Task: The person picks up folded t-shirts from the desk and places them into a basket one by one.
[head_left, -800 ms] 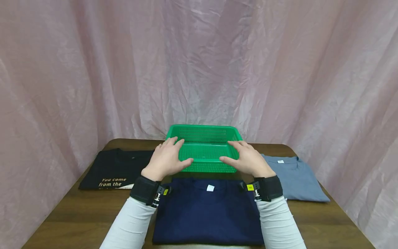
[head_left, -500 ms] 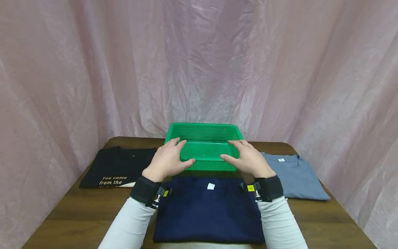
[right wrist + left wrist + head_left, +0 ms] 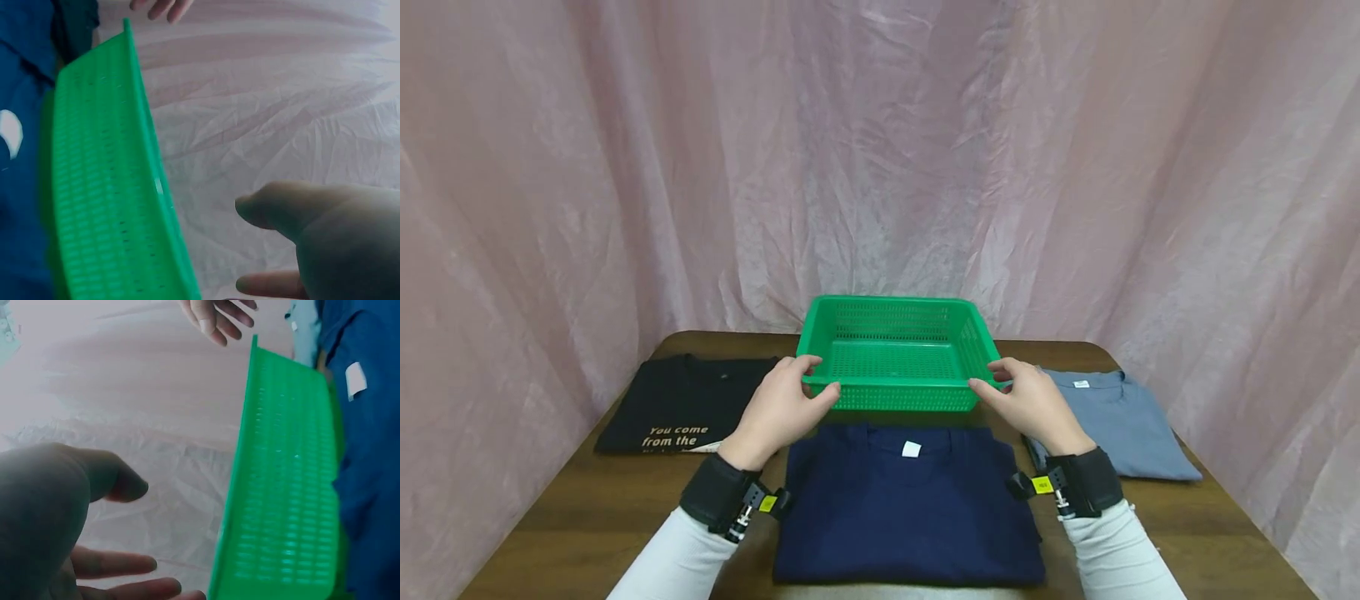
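Observation:
A green plastic basket (image 3: 895,394) with slotted walls stands toward the back of the table. My left hand (image 3: 785,408) is at its near left corner, thumb and fingers spread apart. At the near right corner is my right hand (image 3: 1033,402), its thumb also spaced from its fingers. Both wrist views show the thumb and fingertips spread, with the basket's rim beside them and nothing gripped. A folded navy T-shirt (image 3: 910,517) with a white neck label lies in front of the basket, between my forearms.
On the left lies a folded black T-shirt (image 3: 677,400) with printed lettering. A folded grey-blue T-shirt (image 3: 1123,433) lies on the right, partly behind my right hand. A pink curtain (image 3: 895,150) hangs behind the wooden table (image 3: 572,517).
My hands have moved apart and a little back toward me, from over the basket to its near corners. The shirts have stayed in place.

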### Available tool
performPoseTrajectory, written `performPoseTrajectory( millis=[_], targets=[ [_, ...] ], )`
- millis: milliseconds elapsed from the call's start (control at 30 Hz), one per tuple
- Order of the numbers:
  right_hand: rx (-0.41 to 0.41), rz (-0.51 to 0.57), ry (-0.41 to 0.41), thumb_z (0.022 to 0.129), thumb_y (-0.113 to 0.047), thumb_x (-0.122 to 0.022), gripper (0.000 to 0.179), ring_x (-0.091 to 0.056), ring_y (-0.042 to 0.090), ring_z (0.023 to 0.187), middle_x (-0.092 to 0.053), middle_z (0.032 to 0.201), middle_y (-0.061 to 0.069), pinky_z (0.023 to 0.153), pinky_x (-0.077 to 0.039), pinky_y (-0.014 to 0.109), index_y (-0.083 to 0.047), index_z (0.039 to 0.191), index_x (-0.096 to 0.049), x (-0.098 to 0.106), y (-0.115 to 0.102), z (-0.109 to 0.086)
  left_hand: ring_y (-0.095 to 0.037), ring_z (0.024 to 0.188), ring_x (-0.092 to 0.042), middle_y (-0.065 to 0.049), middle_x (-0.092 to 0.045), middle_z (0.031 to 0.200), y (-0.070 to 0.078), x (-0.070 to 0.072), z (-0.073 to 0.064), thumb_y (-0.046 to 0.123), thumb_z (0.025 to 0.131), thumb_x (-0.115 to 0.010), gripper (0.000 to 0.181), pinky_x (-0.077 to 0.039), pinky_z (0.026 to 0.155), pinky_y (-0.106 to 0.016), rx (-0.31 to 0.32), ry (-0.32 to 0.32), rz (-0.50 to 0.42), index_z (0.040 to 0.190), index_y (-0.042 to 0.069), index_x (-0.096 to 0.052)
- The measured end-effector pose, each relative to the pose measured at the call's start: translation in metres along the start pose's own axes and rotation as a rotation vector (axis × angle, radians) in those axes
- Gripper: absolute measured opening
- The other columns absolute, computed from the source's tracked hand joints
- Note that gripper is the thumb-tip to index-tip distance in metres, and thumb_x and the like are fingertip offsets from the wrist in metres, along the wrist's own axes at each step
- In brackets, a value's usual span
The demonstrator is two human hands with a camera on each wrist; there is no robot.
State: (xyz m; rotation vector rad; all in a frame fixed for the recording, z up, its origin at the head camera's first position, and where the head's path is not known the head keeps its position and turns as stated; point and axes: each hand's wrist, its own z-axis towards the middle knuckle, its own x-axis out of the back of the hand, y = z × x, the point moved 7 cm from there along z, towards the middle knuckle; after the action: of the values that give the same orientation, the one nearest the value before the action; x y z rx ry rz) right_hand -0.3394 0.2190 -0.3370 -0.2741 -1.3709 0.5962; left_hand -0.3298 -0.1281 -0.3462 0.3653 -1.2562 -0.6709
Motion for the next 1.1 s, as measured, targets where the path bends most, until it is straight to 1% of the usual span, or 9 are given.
performPoseTrajectory(
  millis=[167, 267, 367, 533, 700, 800, 867, 1000, 1100],
  targets=[
    [-0.040, -0.016, -0.051, 0.108, -0.049, -0.067, 0.065, -0.069, 0.045, 0.126, -0.070, 0.141, 0.026, 0.098, -0.060, 0.059, 0.002, 0.148, -0.062, -0.006, 0.021, -0.016, -0.031, 0.104, -0.069, -0.020, -0.070, 0.126, -0.019, -0.010, -0.012, 0.037, 0.103, -0.069, 0.059, -0.059, 0.088, -0.051, 0.045, -0.025, 0.065, 0.148, -0.001, -0.063],
    [-0.065, -0.020, -0.071, 0.107, -0.051, -0.068, 0.066, -0.072, 0.042, 0.120, -0.072, 0.138, 0.025, 0.094, -0.061, 0.056, 0.002, 0.146, -0.064, -0.010, 0.034, -0.026, -0.038, 0.116, -0.071, -0.024, -0.070, 0.134, -0.028, -0.017, -0.020, 0.036, 0.102, -0.072, 0.060, -0.060, 0.096, -0.057, 0.063, -0.045, 0.086, 0.146, -0.003, -0.064],
    [-0.094, -0.020, -0.091, 0.106, -0.054, -0.068, 0.067, -0.073, 0.038, 0.116, -0.073, 0.136, 0.023, 0.092, -0.061, 0.054, 0.001, 0.144, -0.066, -0.016, 0.044, -0.033, -0.041, 0.120, -0.070, -0.026, -0.070, 0.134, -0.035, -0.022, -0.027, 0.035, 0.101, -0.073, 0.059, -0.059, 0.099, -0.058, 0.077, -0.072, 0.093, 0.143, -0.005, -0.065],
    [-0.112, -0.036, -0.115, 0.105, -0.054, -0.069, 0.067, -0.073, 0.039, 0.117, -0.075, 0.132, 0.021, 0.093, -0.060, 0.056, 0.003, 0.142, -0.066, -0.023, 0.055, -0.043, -0.038, 0.115, -0.071, -0.024, -0.071, 0.128, -0.049, -0.029, -0.037, 0.034, 0.099, -0.075, 0.056, -0.059, 0.098, -0.057, 0.105, -0.115, 0.115, 0.139, -0.005, -0.067],
    [-0.143, -0.042, -0.146, 0.105, -0.052, -0.071, 0.063, -0.073, 0.034, 0.113, -0.077, 0.122, 0.011, 0.093, -0.060, 0.054, 0.002, 0.138, -0.068, -0.027, 0.064, -0.053, -0.033, 0.112, -0.070, -0.021, -0.072, 0.123, -0.060, -0.033, -0.044, 0.035, 0.099, -0.075, 0.056, -0.058, 0.098, -0.055, 0.134, -0.164, 0.112, 0.137, -0.006, -0.068],
    [-0.169, -0.026, -0.182, 0.104, -0.052, -0.071, 0.063, -0.074, 0.031, 0.111, -0.077, 0.121, 0.009, 0.092, -0.061, 0.053, 0.002, 0.137, -0.068, -0.031, 0.070, -0.058, -0.027, 0.100, -0.068, -0.015, -0.073, 0.111, -0.065, -0.034, -0.048, 0.034, 0.098, -0.076, 0.055, -0.059, 0.091, -0.051, 0.151, -0.186, 0.107, 0.134, -0.007, -0.068],
    [-0.192, -0.007, -0.212, 0.104, -0.051, -0.072, 0.064, -0.075, 0.027, 0.103, -0.077, 0.121, 0.010, 0.090, -0.062, 0.050, 0.004, 0.136, -0.068, -0.035, 0.074, -0.061, -0.024, 0.090, -0.065, -0.010, -0.071, 0.101, -0.070, -0.035, -0.050, 0.034, 0.097, -0.075, 0.050, -0.057, 0.082, -0.045, 0.167, -0.194, 0.102, 0.126, -0.006, -0.070],
    [-0.256, 0.044, -0.261, 0.103, -0.047, -0.075, 0.061, -0.074, 0.019, 0.083, -0.077, 0.116, 0.010, 0.076, -0.063, 0.041, 0.007, 0.133, -0.068, -0.044, 0.081, -0.066, -0.019, 0.071, -0.058, -0.004, -0.062, 0.080, -0.080, -0.039, -0.055, 0.031, 0.096, -0.074, 0.029, -0.047, 0.064, -0.036, 0.170, -0.193, 0.090, 0.094, 0.003, -0.068],
    [-0.304, 0.091, -0.281, 0.102, -0.043, -0.077, 0.054, -0.072, 0.018, 0.075, -0.076, 0.104, 0.008, 0.069, -0.063, 0.038, 0.005, 0.126, -0.071, -0.049, 0.083, -0.068, -0.019, 0.055, -0.054, -0.001, -0.054, 0.063, -0.078, -0.041, -0.057, 0.027, 0.096, -0.074, 0.033, -0.041, 0.056, -0.032, 0.167, -0.194, 0.045, 0.073, 0.011, -0.056]
  ],
)
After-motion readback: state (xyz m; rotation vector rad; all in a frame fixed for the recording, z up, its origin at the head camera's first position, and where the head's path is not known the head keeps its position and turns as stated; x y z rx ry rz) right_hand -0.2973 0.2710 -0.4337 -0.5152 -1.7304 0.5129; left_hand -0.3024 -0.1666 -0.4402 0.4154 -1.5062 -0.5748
